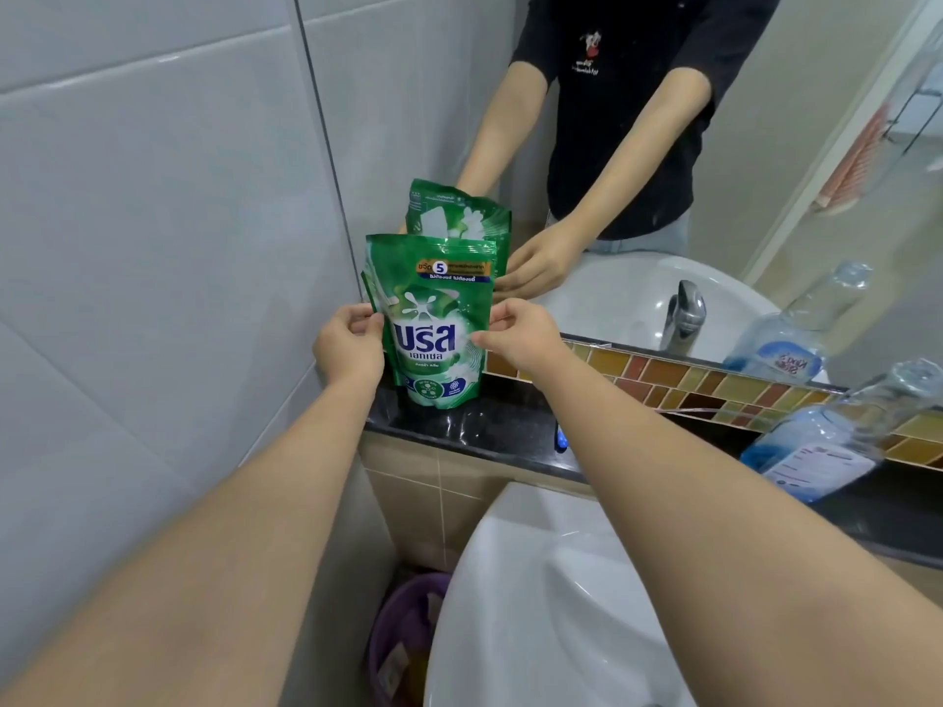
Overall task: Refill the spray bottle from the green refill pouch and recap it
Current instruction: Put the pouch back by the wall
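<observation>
The green refill pouch stands upright on the black ledge against the mirror, its printed front facing me. My left hand pinches its left edge and my right hand pinches its right edge, about halfway up. A clear bottle with a blue label stands on the ledge at the far right; its top is blurred and I cannot tell whether a spray head is on it.
The white sink basin lies below the ledge. A purple bin sits on the floor left of it. The mirror behind reflects the faucet, pouch and arms. A small blue object lies on the ledge.
</observation>
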